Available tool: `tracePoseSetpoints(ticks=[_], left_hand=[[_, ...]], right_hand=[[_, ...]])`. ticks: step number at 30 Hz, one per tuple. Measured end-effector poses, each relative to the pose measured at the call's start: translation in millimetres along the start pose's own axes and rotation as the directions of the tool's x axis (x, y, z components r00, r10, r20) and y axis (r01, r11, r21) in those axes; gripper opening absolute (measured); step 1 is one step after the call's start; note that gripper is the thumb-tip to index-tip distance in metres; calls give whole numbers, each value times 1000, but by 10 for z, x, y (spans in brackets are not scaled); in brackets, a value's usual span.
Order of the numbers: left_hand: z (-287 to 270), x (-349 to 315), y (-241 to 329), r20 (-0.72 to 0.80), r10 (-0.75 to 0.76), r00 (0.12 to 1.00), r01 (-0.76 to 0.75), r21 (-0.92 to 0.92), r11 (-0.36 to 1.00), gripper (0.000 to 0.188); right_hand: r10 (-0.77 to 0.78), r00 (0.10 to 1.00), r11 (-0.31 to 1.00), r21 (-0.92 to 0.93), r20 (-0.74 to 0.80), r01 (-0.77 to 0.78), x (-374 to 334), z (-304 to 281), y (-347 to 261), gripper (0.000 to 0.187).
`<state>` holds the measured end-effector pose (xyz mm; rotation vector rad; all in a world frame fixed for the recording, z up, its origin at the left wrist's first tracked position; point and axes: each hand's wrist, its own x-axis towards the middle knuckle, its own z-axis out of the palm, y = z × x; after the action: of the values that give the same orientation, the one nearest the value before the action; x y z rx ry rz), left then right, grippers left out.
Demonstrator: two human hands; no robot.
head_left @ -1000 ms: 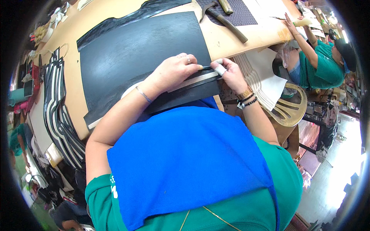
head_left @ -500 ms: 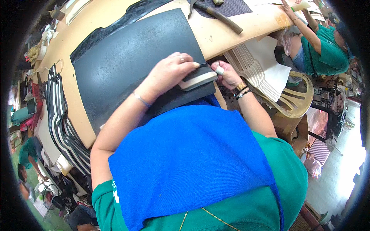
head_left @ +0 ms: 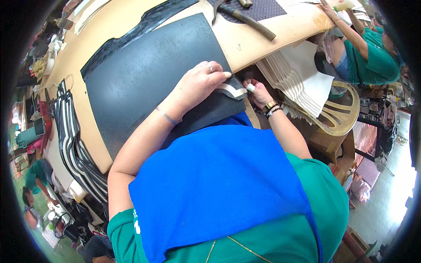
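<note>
A thin black piece with a cream band [head_left: 234, 92] lies near the right edge of a large dark flat sheet [head_left: 144, 70], its band bent and partly covered by my fingers. My left hand [head_left: 202, 83] is closed, its fingertips pressing the piece down from the left. Beyond the sheet's right edge, my right hand [head_left: 259, 93] pinches the piece's outer end between thumb and fingers. White wrapping shows on a right-hand digit, and a light cover on a left fingertip. How much of the piece lies under my left hand is hidden.
A hammer [head_left: 247, 21] lies on a dark quilted mat [head_left: 267, 9] at the table's far side. Stacked pale cut pieces [head_left: 291, 83] rest on a chair [head_left: 346, 118] at right. Black-and-white strips [head_left: 72, 140] hang at left. A co-worker [head_left: 370, 57] sits at far right.
The cream band, long and nearly straight before, now looks shorter and bent. My left hand has turned slightly and moved a little right; my right hand has shifted slightly down.
</note>
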<state>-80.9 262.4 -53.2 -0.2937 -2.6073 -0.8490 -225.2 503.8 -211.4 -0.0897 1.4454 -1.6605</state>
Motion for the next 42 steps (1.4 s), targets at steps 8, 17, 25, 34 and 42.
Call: tracePoseSetpoints(ticks=[8, 17, 25, 34, 42], left_hand=[[-58, -114, -14, -8, -63, 998, 63, 26, 998, 17], [-109, -220, 42, -9, -117, 993, 117, 61, 991, 17], [13, -16, 31, 10, -78, 997, 78, 32, 996, 18], [71, 39, 54, 8, -34, 999, 34, 12, 999, 18], [-7, -216, 128, 17, -152, 988, 152, 15, 988, 17]], right_hand=[[3, 999, 998, -64, 43, -1, 139, -229, 197, 24], [66, 996, 972, -223, -62, -78, 151, -412, 195, 20], [111, 976, 970, -191, -185, -147, 297, -578, 449, 19], [109, 967, 951, -258, -231, -168, 395, -777, 633, 33], [178, 953, 920, -301, -246, -250, 404, -792, 582, 40]])
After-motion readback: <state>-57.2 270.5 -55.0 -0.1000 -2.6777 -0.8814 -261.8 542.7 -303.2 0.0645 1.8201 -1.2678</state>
